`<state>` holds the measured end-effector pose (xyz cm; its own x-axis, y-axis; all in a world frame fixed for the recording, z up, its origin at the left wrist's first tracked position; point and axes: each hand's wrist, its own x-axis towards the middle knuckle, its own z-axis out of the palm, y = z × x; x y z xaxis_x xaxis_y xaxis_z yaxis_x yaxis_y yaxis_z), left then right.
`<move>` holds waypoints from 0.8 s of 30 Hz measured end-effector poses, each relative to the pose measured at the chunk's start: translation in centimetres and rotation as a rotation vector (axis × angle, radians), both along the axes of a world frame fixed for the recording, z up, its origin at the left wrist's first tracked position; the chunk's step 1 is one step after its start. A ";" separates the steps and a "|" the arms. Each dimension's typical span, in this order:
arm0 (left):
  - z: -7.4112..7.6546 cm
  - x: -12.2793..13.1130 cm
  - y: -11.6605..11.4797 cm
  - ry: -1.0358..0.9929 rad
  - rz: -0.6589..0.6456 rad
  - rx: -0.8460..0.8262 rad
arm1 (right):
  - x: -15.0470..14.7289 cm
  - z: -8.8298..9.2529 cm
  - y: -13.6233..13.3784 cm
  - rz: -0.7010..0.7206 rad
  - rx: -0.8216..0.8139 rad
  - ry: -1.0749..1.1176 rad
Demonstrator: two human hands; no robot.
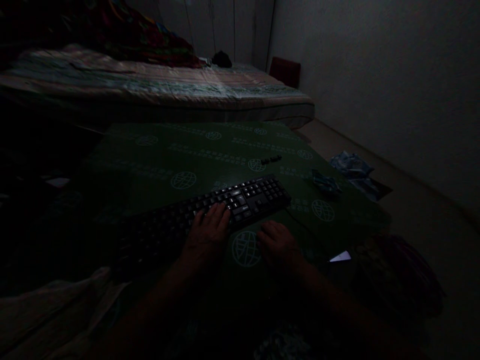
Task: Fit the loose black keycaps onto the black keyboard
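A long black keyboard (pixel 242 201) lies slantwise on a green table (pixel 210 172) printed with white globes and writing. My left hand (pixel 208 232) rests palm down on the keyboard's near edge, fingers spread a little over its keys and holding nothing. My right hand (pixel 278 242) is on the table in front of the keyboard, apart from it, with the fingers bent; the dim light hides whether anything is under them. Several small black pieces (pixel 271 160) lie behind the keyboard. From its right end a thin cable runs over the table.
Near the right edge are a dark crumpled cloth (pixel 325 182) and a small bright object (pixel 340 257). Pale cloth (pixel 56 312) lies at the lower left. Beyond the table stands a bed (pixel 165 87); more cloth (pixel 352 167) lies to the right.
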<state>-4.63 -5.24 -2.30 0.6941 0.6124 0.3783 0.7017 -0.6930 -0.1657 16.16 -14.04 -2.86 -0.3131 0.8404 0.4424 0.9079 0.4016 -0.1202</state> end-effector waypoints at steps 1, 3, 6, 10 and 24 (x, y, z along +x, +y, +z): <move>0.1 0.0 0.0 -0.005 0.002 -0.008 | 0.0 0.0 0.0 0.000 0.001 0.000; 0.2 0.1 -0.1 -0.002 0.005 -0.018 | 0.1 0.0 0.1 0.003 0.002 0.000; 0.3 0.1 -0.2 0.010 0.014 -0.016 | 0.1 0.1 0.1 0.010 -0.002 0.001; 0.3 0.1 -0.2 0.010 0.017 -0.038 | 0.1 0.3 0.0 0.009 -0.015 0.004; 0.2 -0.1 -0.5 0.005 0.028 -0.019 | 0.1 -0.5 -0.2 0.017 0.071 0.012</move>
<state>-4.73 -5.69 -2.15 0.6781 0.6387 0.3635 0.7203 -0.6758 -0.1562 16.27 -14.20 -3.32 -0.3213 0.8012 0.5048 0.8996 0.4248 -0.1015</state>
